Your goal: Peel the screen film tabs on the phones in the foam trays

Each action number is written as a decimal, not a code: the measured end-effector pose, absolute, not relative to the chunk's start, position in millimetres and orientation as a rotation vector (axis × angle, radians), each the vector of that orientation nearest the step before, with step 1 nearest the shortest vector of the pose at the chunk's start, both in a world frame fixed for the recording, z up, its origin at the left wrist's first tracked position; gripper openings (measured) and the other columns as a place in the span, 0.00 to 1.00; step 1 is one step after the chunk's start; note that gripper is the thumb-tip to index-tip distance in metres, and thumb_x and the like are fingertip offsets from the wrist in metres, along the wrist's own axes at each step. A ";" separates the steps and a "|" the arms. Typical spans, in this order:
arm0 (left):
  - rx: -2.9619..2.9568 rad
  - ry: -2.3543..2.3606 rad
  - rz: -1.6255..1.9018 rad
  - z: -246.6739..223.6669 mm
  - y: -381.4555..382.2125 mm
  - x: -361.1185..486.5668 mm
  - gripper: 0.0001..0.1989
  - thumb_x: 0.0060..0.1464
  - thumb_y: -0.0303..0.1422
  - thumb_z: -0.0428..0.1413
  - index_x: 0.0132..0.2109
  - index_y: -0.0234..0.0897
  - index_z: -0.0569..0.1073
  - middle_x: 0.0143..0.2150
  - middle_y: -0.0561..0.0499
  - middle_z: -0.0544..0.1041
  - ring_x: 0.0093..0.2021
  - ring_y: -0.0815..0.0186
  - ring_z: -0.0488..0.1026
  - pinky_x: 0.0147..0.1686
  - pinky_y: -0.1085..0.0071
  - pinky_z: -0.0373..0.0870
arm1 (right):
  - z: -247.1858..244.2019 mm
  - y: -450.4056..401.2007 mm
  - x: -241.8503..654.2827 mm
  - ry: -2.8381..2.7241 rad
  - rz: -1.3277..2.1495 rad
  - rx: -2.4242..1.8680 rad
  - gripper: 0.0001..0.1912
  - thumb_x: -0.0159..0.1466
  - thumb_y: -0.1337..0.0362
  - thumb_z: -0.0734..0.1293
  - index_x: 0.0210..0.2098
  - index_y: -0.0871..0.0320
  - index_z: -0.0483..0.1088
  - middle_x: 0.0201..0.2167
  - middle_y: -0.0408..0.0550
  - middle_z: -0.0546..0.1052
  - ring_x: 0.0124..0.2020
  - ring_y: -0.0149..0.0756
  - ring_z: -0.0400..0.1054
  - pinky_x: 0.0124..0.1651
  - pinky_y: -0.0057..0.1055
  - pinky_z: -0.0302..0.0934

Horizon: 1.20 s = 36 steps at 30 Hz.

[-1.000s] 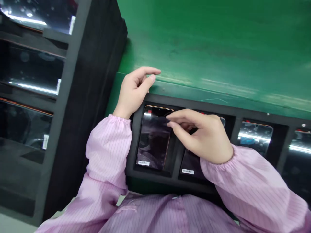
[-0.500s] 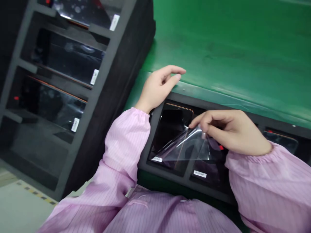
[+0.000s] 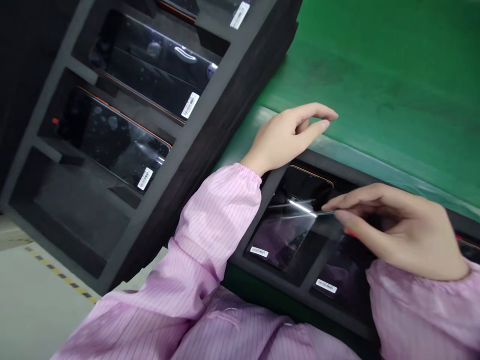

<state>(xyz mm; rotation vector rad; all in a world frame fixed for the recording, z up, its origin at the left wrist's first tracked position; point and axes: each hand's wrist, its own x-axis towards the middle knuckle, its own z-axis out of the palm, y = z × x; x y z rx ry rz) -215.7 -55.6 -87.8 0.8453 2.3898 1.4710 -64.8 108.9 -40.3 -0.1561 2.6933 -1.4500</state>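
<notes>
A clear protective film [image 3: 303,208] spans the middle of a dark phone [image 3: 275,240] with a copper-coloured rim and a white barcode label. My right hand [image 3: 403,227] is closed in a pinch on the film's edge, just right of the phone. The phone lies in a slot of a black foam tray [image 3: 234,257]. Above the tray's upper left corner hovers my left hand [image 3: 287,132], fingers loosely curved, thumb and forefinger slightly apart, holding nothing. A second dark phone [image 3: 333,280] sits in the neighbouring slot, partly hidden by my right hand.
On the left stands a tall stack of black foam trays [image 3: 210,145]; its top tray holds several labelled phones [image 3: 116,135] in slots. A green work surface [image 3: 393,75] stretches beyond the near tray. Yellow-black floor tape [image 3: 63,275] shows at lower left.
The raised film sheet has come down lower over the phone, still pinched by my right hand. My left hand stays hovering above the tray corner. The camera view has shifted left.
</notes>
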 end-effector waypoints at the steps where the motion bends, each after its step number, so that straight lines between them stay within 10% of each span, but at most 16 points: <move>1: 0.837 2.379 1.481 -88.2 -55.3 -215.9 0.11 0.66 0.38 0.49 0.48 0.44 0.75 0.26 0.58 0.71 0.32 0.69 0.73 0.31 0.70 0.67 | -40.8 104.2 -62.3 2.772 -1.395 -0.139 0.07 0.61 0.61 0.71 0.40 0.51 0.74 0.32 0.43 0.80 0.23 0.34 0.73 0.21 0.29 0.67; 7: 0.801 2.323 1.580 -91.6 -55.7 -217.2 0.09 0.64 0.35 0.52 0.46 0.43 0.76 0.24 0.56 0.68 0.31 0.67 0.72 0.31 0.71 0.67 | -29.4 90.9 -53.8 3.202 -1.050 -0.074 0.26 0.62 0.64 0.70 0.59 0.49 0.65 0.42 0.46 0.80 0.20 0.28 0.68 0.26 0.29 0.65; 18: 0.750 2.268 1.675 -89.9 -60.2 -213.0 0.13 0.58 0.33 0.52 0.45 0.37 0.78 0.25 0.53 0.70 0.26 0.66 0.67 0.32 0.70 0.63 | -19.1 168.7 -13.2 3.143 -0.329 -0.158 0.11 0.65 0.62 0.65 0.43 0.59 0.76 0.36 0.53 0.77 0.38 0.45 0.70 0.41 0.42 0.64; 36: 0.664 2.335 1.645 -87.7 -57.9 -206.7 0.15 0.55 0.37 0.53 0.44 0.37 0.79 0.23 0.54 0.67 0.26 0.67 0.63 0.31 0.69 0.62 | -59.5 157.7 -9.2 3.259 -0.625 -0.187 0.11 0.66 0.58 0.66 0.44 0.53 0.77 0.38 0.51 0.74 0.41 0.42 0.65 0.51 0.45 0.55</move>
